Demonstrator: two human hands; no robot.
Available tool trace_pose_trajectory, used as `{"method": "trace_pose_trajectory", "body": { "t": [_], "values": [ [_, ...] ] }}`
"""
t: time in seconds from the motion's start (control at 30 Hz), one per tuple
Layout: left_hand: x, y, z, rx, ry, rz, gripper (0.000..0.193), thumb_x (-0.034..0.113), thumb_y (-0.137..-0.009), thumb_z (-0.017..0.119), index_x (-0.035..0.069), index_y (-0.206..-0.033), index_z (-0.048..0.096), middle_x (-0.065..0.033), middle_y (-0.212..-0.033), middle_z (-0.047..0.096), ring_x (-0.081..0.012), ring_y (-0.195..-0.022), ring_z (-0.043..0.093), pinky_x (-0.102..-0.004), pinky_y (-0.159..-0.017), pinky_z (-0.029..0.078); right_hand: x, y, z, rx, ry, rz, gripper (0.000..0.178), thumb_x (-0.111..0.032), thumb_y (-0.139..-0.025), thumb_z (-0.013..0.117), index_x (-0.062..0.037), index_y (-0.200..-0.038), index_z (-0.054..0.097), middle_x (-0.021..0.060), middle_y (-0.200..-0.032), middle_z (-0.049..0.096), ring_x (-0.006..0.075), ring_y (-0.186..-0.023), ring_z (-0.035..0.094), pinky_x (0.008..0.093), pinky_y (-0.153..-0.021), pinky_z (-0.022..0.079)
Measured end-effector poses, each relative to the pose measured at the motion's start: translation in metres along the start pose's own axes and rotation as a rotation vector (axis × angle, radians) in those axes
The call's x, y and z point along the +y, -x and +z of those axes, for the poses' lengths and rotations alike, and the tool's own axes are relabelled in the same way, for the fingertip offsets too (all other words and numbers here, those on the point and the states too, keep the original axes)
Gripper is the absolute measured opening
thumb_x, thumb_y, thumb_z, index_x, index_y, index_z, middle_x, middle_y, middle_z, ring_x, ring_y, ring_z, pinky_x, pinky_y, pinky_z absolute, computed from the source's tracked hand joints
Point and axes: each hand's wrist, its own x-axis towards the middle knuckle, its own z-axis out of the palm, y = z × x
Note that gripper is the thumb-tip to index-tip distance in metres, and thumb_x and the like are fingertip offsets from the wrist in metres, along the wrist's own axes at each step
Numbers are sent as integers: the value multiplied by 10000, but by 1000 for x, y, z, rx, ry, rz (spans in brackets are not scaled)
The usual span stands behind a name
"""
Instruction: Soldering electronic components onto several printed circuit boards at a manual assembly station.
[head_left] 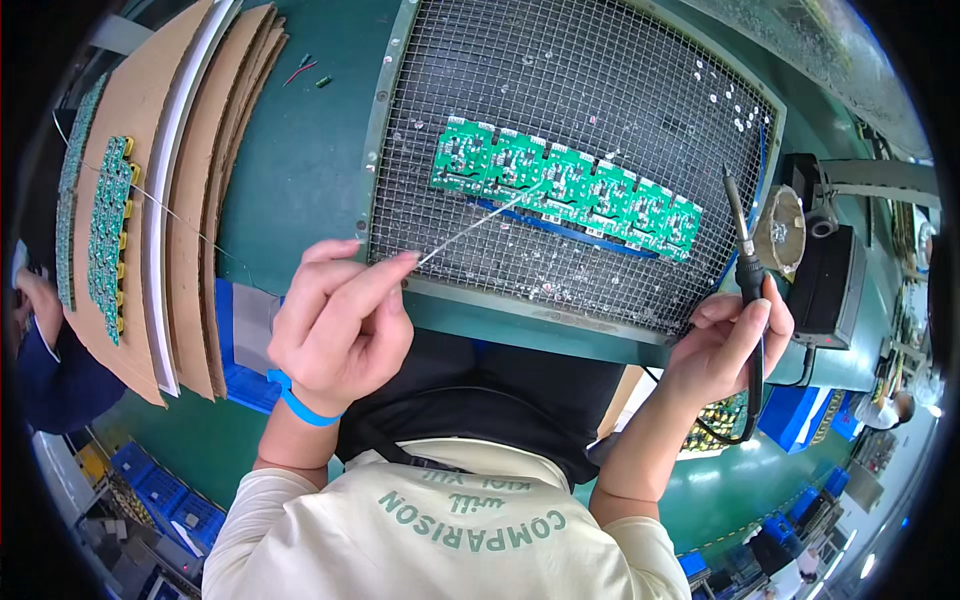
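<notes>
My left hand (345, 325), with a blue band at the wrist, pinches a thin silvery solder wire (470, 232). The wire's far end reaches over a row of joined green circuit boards (570, 185); whether it touches them I cannot tell. Those boards lie on a metal mesh tray (480, 60), small parts facing up. In my right hand (728, 345) is a soldering iron (748, 265), its fingers closed round the dark handle. The iron's tip points up and away, right of the boards and apart from them. Its black cable hangs below the hand.
A round metal holder (780, 230) and a black box (830, 290) stand right of the tray. Cardboard sheets (190, 200) at left carry more green boards (108, 240). Small white bits (738, 110) dot the mesh. Another person's hand (40, 305) shows at far left.
</notes>
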Motion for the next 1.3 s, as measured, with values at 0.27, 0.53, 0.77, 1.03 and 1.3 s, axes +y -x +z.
{"method": "trace_pose_trajectory", "body": {
  "t": [0.27, 0.53, 0.77, 1.03, 1.3],
  "values": [
    [-8, 6, -2, 50, -16, -23, 304, -82, -721, 642, 24, -987, 745, -19, -659, 541, -129, -577, 502, -387, -812, 556, -1, 0, 0, -3, -11, 9, 238, -169, -1024, 476, 23, -1139, 557, 78, -615, 552, 89, -502, 476, 199, -464, 349],
    [-7, 3, -2, 103, -26, -34, 302, -82, -729, 636, 22, -992, 742, -18, -674, 543, -128, -572, 495, -382, -798, 558, -2, 0, 2, 9, -16, 22, 235, -161, -1023, 476, 28, -1138, 556, 79, -616, 556, 90, -504, 479, 198, -465, 355],
    [0, -2, 3, 27, 26, 17, 308, -80, -725, 650, 24, -1000, 743, -20, -692, 553, -118, -547, 485, -372, -781, 561, -1, 0, 0, -11, -51, 15, 219, -131, -996, 503, 32, -1130, 560, 75, -661, 564, 89, -510, 493, 195, -471, 362],
    [-6, -5, 1, 52, 12, 22, 323, -85, -718, 663, 28, -1010, 741, -17, -708, 557, -105, -531, 481, -367, -778, 560, 1, 0, -1, -9, -4, -22, 249, -169, -1025, 470, 34, -1145, 552, 82, -611, 565, 89, -500, 477, 203, -460, 364],
    [-11, -4, 2, 83, 14, -9, 328, -90, -714, 659, 30, -1008, 742, -23, -709, 553, -110, -529, 485, -359, -758, 557, 0, -1, 0, -18, -2, -15, 249, -170, -1025, 472, 34, -1146, 550, 79, -601, 556, 92, -503, 475, 208, -461, 367]
  ]
}}
